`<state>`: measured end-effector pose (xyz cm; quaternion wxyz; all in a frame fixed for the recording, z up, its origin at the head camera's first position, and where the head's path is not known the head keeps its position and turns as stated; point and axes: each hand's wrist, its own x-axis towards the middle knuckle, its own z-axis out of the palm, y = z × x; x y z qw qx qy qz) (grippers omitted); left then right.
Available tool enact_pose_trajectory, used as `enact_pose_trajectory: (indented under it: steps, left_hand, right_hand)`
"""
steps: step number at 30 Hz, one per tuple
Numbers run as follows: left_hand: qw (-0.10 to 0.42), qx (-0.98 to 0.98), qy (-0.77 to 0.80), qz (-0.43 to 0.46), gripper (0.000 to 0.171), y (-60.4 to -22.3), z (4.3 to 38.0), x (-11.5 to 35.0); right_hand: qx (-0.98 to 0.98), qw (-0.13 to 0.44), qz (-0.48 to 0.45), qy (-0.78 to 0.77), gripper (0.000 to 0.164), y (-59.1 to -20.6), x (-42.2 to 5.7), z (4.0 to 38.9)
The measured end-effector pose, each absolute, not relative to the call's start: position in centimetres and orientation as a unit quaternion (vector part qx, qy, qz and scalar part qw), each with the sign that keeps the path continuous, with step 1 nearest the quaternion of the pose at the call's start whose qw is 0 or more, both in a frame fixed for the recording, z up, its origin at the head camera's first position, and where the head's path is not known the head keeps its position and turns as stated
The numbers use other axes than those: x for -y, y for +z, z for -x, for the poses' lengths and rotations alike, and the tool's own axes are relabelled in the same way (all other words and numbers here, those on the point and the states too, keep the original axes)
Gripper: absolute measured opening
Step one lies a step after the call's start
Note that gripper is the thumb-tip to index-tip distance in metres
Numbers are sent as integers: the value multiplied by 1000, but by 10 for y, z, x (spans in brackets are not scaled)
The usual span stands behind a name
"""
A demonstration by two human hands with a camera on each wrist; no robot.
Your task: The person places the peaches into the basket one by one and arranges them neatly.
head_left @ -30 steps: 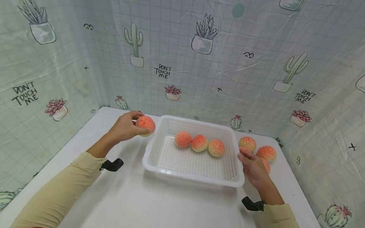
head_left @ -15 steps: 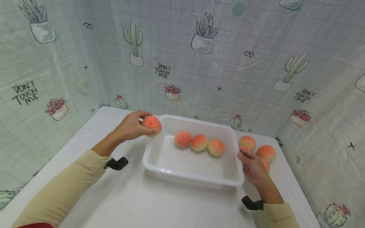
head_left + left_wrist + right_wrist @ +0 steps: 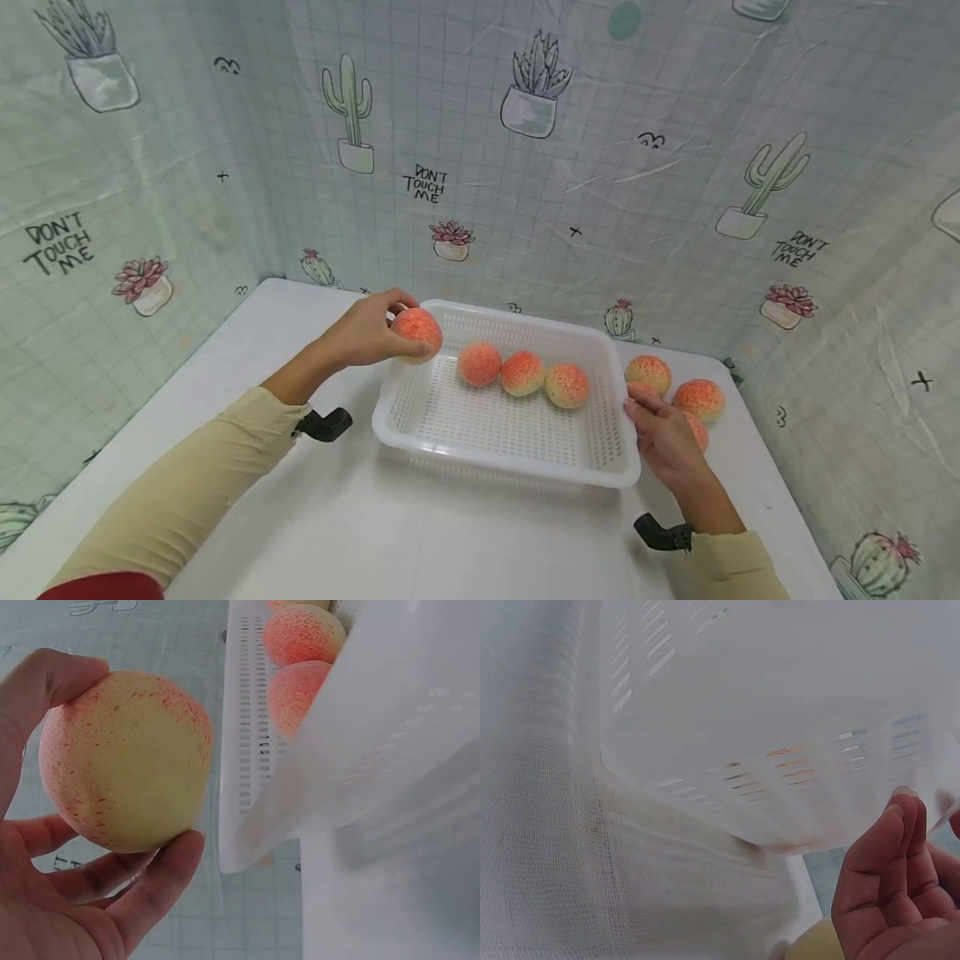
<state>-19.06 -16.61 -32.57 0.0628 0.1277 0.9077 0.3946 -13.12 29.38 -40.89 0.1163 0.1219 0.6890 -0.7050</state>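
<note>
In the head view my left hand [image 3: 367, 331] holds a peach [image 3: 417, 333] over the left end of a white plastic basket [image 3: 517, 468]. Thumb and fingers curl round this peach [image 3: 127, 761], its yellow side showing in the left wrist view. Three more peaches, a left one [image 3: 479, 364], a middle one [image 3: 522, 373] and a right one [image 3: 567, 386], lie in a row inside the basket. My right hand [image 3: 667, 437] grips the basket's right rim; in the right wrist view its bent fingers [image 3: 885, 862] lie against the slotted wall.
Right of the basket, several more peaches rest on the white table [image 3: 480, 550], among them a back one [image 3: 648, 375] and an outer one [image 3: 700, 400]; my right hand partly covers others. A cactus-print cloth [image 3: 480, 150] rises behind the table and along both sides.
My left hand has carried the peach rightward, from beside the basket to over its left rim. The right hand has stayed at the basket's right side.
</note>
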Motion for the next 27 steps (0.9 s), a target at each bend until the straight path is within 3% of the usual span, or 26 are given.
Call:
enact_pose_trajectory:
  steps: [27]
  left_hand:
    - [129, -913, 340, -184, 68, -330, 204, 145]
  right_hand:
    - [-698, 110, -128, -696, 61, -415, -293, 129]
